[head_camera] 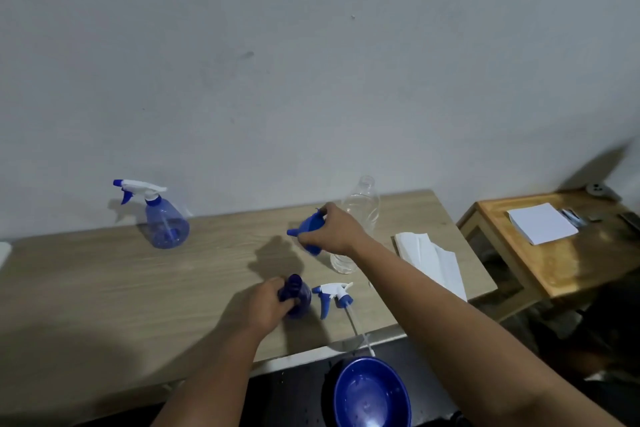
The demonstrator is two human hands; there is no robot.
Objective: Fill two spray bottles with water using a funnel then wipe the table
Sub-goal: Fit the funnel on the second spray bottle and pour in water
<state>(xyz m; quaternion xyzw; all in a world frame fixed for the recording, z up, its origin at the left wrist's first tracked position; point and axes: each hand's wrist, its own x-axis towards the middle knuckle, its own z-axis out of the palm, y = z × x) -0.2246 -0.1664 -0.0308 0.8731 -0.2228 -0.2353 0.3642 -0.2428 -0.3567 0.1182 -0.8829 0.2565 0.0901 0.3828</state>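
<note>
So there are 2 spray bottles on the table [104,274] here. The left hand [266,305] grips the neck of an open blue bottle [298,295], which stands upright near the front edge, a bit right of the middle. Its cap is off: the white and blue trigger head [334,295] lies on its side just beside the bottle on the right, with its thin tube [360,329] trailing toward the front edge and poking past it.

The right hand [337,230] holds a blue funnel [310,230], fingers curled round its rim, spout pointing left. It's lifted off the tabletop, up behind the open bottle and well apart from it, not in the neck yet.

Right behind that hand is a clear plastic bottle [360,208] with no cap, standing toward the back right part of the table. I can't tell how much water is in it. Next to it, along the right edge, there's a folded white paper towel [429,260].

The 2nd spray bottle [166,222] sits near the back edge on the left side, trigger head screwed on, nozzle pointing left.

Below the front edge, a blue bowl [370,392] sits lower down with a wet shine inside. Off to the right there's a small wooden side table [554,267] with a white pad of paper [540,227] on it.
</note>
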